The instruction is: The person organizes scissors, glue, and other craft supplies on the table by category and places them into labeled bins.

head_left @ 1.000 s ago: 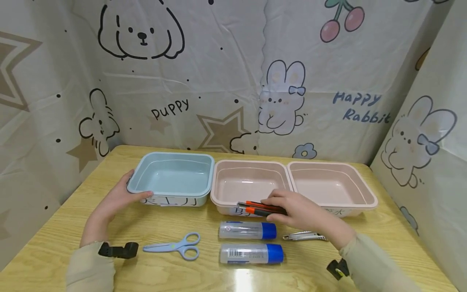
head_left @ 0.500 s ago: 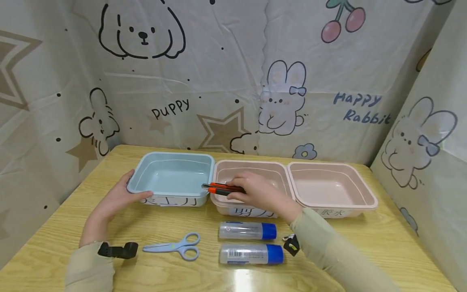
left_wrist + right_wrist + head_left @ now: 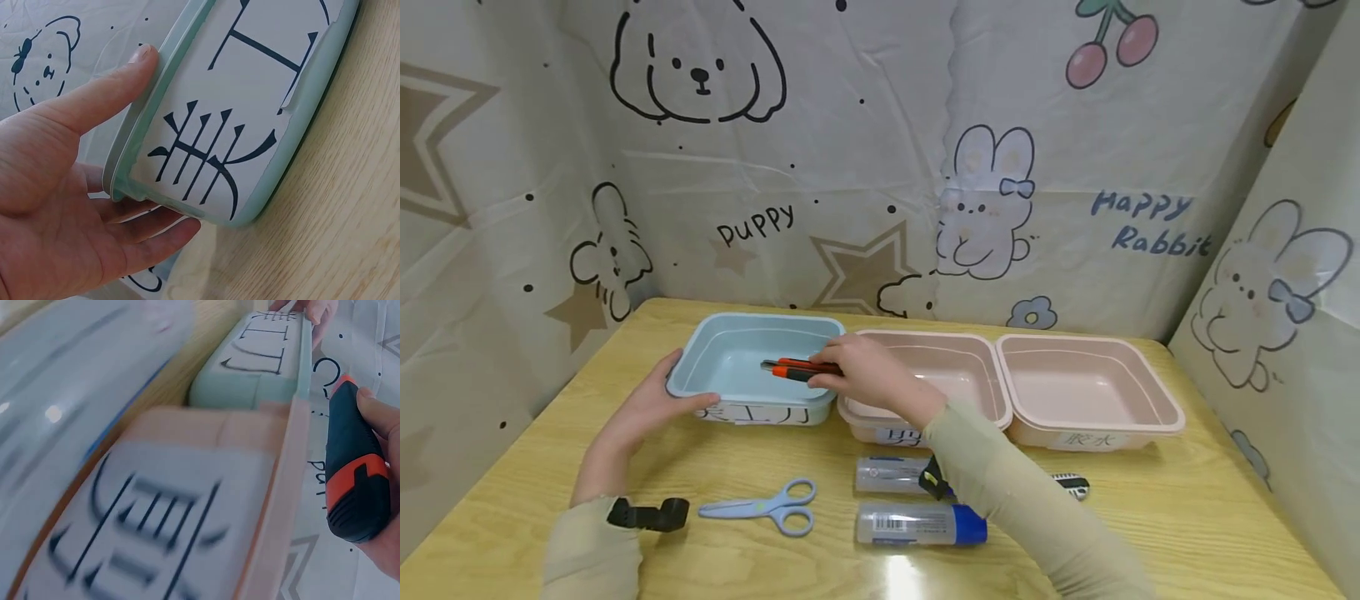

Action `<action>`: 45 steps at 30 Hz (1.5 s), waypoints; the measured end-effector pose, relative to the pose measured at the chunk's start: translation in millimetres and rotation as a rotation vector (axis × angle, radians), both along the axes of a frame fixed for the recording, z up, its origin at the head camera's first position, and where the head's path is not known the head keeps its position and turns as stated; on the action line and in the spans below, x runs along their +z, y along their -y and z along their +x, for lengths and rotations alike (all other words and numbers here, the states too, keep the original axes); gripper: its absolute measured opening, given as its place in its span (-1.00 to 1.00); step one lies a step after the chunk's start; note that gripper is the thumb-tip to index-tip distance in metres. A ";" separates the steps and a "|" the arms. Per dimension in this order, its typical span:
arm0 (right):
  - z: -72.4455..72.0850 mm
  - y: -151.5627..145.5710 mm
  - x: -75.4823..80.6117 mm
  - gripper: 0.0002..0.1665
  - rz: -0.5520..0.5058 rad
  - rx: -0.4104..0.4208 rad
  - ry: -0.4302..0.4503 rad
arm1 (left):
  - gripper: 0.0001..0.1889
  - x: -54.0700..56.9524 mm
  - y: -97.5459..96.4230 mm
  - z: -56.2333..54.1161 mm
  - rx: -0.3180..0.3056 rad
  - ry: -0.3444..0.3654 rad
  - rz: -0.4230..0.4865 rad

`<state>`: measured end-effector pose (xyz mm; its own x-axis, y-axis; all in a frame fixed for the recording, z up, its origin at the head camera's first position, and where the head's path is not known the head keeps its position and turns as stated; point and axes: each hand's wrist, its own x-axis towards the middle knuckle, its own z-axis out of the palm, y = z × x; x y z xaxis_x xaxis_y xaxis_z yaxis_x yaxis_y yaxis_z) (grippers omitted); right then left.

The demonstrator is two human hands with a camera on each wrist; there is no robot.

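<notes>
My left hand (image 3: 651, 404) holds the near left corner of a light blue bin (image 3: 748, 397). In the left wrist view its thumb (image 3: 119, 87) lies along the rim, with the fingers (image 3: 150, 240) round the end wall. My right hand (image 3: 876, 373) grips red-and-black utility knives (image 3: 792, 372) over the blue bin's right half. They look like two side by side, blade ends pointing left; the right wrist view plainly shows one knife (image 3: 356, 481), with an orange band near its end. The right fingers are partly hidden. The bin's label shows dark characters.
Two pink bins, a middle one (image 3: 917, 415) and a right one (image 3: 1093, 425), stand in a row beside the blue bin. Nearer lie blue scissors (image 3: 767, 506), two blue-capped glue bottles, one (image 3: 913, 525) fully visible, and a silver knife (image 3: 1072, 485) partly behind the right sleeve.
My right hand has carried the knives leftward, from in front of the middle pink bin, across it, to over the blue bin. The left hand has stayed on the blue bin's corner.
</notes>
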<state>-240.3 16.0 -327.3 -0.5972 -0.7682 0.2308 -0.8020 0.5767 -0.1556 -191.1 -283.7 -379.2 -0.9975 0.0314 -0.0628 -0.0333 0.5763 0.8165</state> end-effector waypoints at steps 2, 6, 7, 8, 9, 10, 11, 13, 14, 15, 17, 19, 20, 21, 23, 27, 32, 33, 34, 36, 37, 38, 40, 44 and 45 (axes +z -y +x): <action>-1.7 10.6 0.8 -0.58 -0.018 -0.012 0.034 | 0.14 -1.0 1.5 1.1 0.010 0.013 -0.010; -4.5 27.9 3.8 -0.55 -0.111 -0.059 0.122 | 0.17 -2.4 3.0 1.5 0.022 0.032 -0.036; -4.8 31.4 5.0 -0.54 -0.139 -0.074 0.140 | 0.17 -2.5 3.0 1.5 0.024 0.035 -0.039; -5.0 34.8 6.0 -0.53 -0.166 -0.089 0.150 | 0.17 -2.5 3.0 1.4 0.024 0.038 -0.038; -5.2 38.2 7.0 -0.52 -0.191 -0.102 0.157 | 0.17 -2.5 3.1 1.4 0.024 0.041 -0.039; -5.4 41.7 7.8 -0.52 -0.215 -0.112 0.158 | 0.17 -2.1 3.1 1.5 0.024 0.045 -0.038; -5.7 45.3 8.2 -0.52 -0.232 -0.119 0.153 | 0.17 -1.7 3.0 1.6 0.025 0.048 -0.039; -5.9 52.6 8.2 -0.52 -0.259 -0.128 0.142 | 0.17 -0.7 2.8 2.4 0.025 0.054 -0.037; -6.2 56.3 7.3 -0.53 -0.263 -0.127 0.135 | 0.17 -0.2 2.8 2.8 0.025 0.057 -0.036; -6.3 59.8 6.2 -0.54 -0.263 -0.125 0.136 | 0.17 0.2 2.9 3.2 0.024 0.060 -0.037; -6.5 66.5 2.9 -0.55 -0.246 -0.116 0.135 | 0.17 0.7 3.3 3.6 0.024 0.064 -0.038; -6.9 71.8 -1.3 -0.55 -0.200 -0.112 0.123 | 0.16 0.8 3.8 3.5 0.019 0.059 -0.032; -7.1 73.9 -3.8 -0.55 -0.174 -0.111 0.117 | 0.16 0.7 4.0 3.3 0.015 0.054 -0.026; -7.5 75.8 -6.4 -0.54 -0.149 -0.112 0.113 | 0.15 0.7 4.0 3.0 0.012 0.047 -0.021; -8.6 78.8 -11.6 -0.54 -0.106 -0.121 0.110 | 0.14 0.6 3.8 2.2 0.007 0.033 -0.011; -11.4 82.0 -21.6 -0.55 -0.038 -0.164 0.162 | 0.13 0.9 2.0 1.2 0.005 0.017 -0.007; -12.9 81.8 -28.7 -0.64 0.005 -0.184 0.200 | 0.13 2.5 -0.4 1.1 0.008 0.018 0.001; -12.5 81.1 -28.5 -0.66 0.002 -0.180 0.203 | 0.13 2.5 -0.4 1.1 0.010 0.017 0.000; -12.1 80.2 -27.9 -0.67 0.002 -0.175 0.201 | 0.13 2.5 -0.4 1.0 0.011 0.016 -0.001; -10.6 76.3 -25.1 -0.68 -0.008 -0.165 0.199 | 0.13 2.2 0.0 1.1 0.015 0.014 -0.008; -9.5 73.4 -23.3 -0.69 -0.017 -0.157 0.202 | 0.13 2.1 0.3 1.0 0.017 0.014 -0.011; -7.7 69.7 -21.2 -0.69 -0.025 -0.147 0.206 | 0.13 1.9 0.6 0.9 0.018 0.013 -0.014; -3.3 59.5 -16.4 -0.69 -0.035 -0.129 0.207 | 0.13 1.3 0.9 1.0 0.020 0.009 -0.020; 9.4 27.5 -8.4 -0.67 -0.073 -0.093 0.239 | 0.12 -0.5 0.3 1.5 0.015 0.004 -0.013; 13.4 17.1 -7.0 -0.68 -0.088 -0.086 0.242 | 0.12 -1.1 0.1 1.7 0.012 0.004 -0.009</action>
